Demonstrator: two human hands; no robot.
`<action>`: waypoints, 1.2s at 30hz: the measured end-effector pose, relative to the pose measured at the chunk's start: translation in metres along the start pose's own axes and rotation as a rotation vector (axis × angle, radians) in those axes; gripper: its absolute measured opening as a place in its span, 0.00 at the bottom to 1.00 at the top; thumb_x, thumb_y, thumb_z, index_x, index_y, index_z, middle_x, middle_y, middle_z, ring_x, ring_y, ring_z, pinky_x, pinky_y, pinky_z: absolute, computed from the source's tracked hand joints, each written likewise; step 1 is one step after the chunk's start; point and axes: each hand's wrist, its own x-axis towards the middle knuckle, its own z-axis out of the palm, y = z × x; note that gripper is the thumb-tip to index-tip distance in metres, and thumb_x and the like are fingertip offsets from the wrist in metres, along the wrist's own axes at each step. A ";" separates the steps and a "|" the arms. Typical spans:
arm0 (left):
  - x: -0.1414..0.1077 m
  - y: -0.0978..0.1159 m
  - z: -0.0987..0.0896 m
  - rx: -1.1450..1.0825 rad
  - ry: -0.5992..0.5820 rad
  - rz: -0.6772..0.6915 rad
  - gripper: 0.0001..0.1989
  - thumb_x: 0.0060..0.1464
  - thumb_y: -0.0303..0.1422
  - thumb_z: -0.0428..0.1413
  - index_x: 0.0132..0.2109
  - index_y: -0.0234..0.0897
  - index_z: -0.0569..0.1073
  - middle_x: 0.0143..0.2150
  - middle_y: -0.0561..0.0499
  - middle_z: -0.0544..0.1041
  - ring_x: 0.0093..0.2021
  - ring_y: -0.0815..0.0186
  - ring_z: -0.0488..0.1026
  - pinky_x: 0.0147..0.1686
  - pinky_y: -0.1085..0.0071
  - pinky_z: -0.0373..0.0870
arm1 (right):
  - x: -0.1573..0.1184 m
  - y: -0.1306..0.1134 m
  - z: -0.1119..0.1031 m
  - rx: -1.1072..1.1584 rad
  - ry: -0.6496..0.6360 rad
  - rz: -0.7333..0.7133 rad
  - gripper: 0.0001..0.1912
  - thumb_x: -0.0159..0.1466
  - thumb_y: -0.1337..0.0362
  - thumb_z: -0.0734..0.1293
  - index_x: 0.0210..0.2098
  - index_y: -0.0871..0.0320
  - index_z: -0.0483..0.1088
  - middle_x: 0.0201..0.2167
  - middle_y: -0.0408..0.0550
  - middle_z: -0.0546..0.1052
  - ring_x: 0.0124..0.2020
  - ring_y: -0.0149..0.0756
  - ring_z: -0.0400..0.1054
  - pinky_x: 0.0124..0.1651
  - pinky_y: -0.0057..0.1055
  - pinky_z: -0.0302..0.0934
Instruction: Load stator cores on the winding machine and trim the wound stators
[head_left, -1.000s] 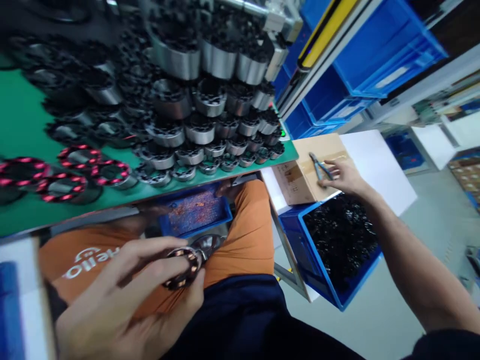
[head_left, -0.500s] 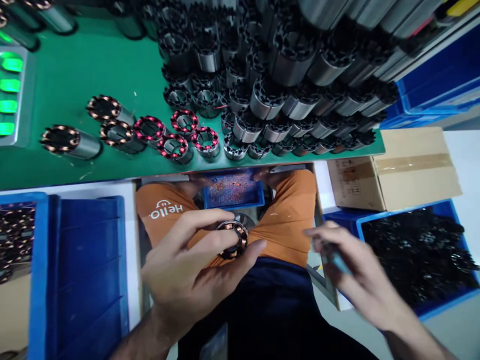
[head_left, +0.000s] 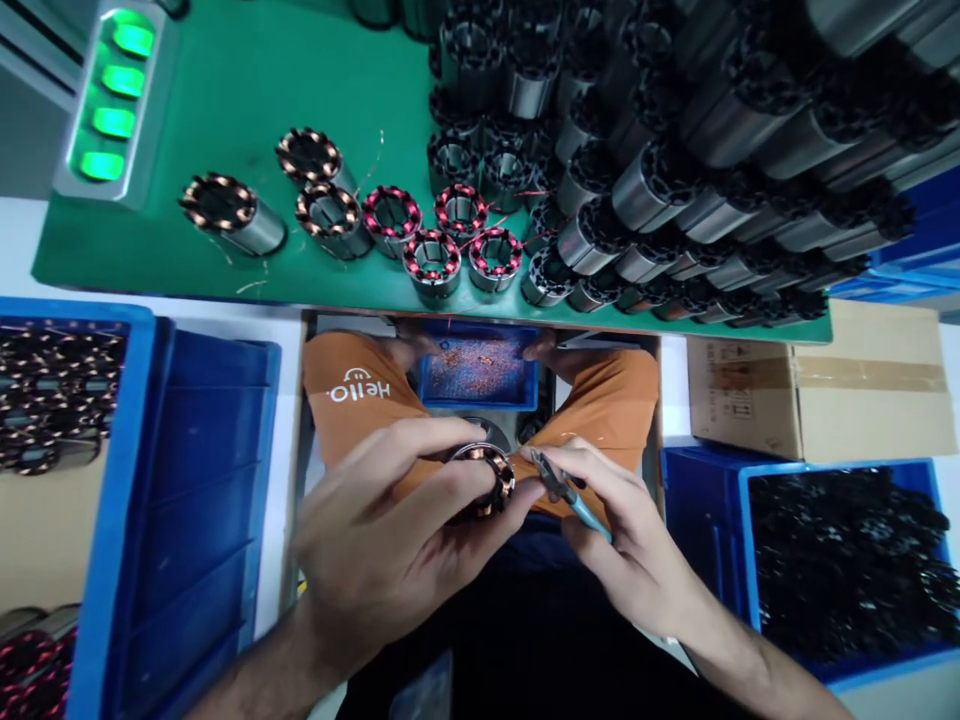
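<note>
Between the thumb and fingers of my left hand [head_left: 390, 520] is a motor stator [head_left: 501, 480] with copper windings, held above my lap with its wound end up. My right hand [head_left: 630, 540] grips a pair of wire cutters [head_left: 574, 500] with light blue handles. The cutters' jaws are just right of the stator, close to my left thumb tip. Whether they touch a wire is too small to tell. Part of the stator is hidden behind my left fingers.
Stators with copper windings [head_left: 330, 215] and red windings [head_left: 495, 258] stand on the green bench [head_left: 247, 90], left of stacked bare stators [head_left: 592, 235]. A blue bin [head_left: 480, 400] holding scraps is below. Blue crates [head_left: 180, 480] flank me; a cardboard box [head_left: 862, 390] is right.
My right hand has come left with the cutters, right up to the stator. My left hand still holds the stator. The whole view has shifted, so the bench things appear further right.
</note>
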 end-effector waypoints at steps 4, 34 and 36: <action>0.000 0.002 -0.003 -0.001 0.014 0.003 0.11 0.71 0.36 0.79 0.47 0.45 0.83 0.53 0.51 0.92 0.45 0.64 0.92 0.48 0.67 0.88 | -0.003 0.001 0.001 -0.033 0.011 0.002 0.39 0.74 0.74 0.67 0.79 0.38 0.77 0.47 0.44 0.83 0.50 0.42 0.83 0.43 0.32 0.74; 0.004 -0.001 0.043 -1.278 -0.055 -0.848 0.15 0.66 0.52 0.82 0.48 0.49 0.95 0.44 0.50 0.89 0.44 0.64 0.87 0.51 0.71 0.89 | 0.011 0.031 0.010 -0.498 0.376 -0.325 0.44 0.72 0.70 0.78 0.85 0.42 0.75 0.49 0.49 0.75 0.45 0.41 0.75 0.43 0.37 0.80; 0.005 0.002 0.043 -1.294 -0.058 -0.865 0.15 0.66 0.51 0.82 0.48 0.49 0.95 0.44 0.51 0.88 0.44 0.65 0.86 0.51 0.73 0.87 | 0.012 0.029 0.009 -0.494 0.384 -0.319 0.41 0.74 0.70 0.77 0.83 0.41 0.77 0.49 0.49 0.75 0.44 0.41 0.76 0.42 0.37 0.80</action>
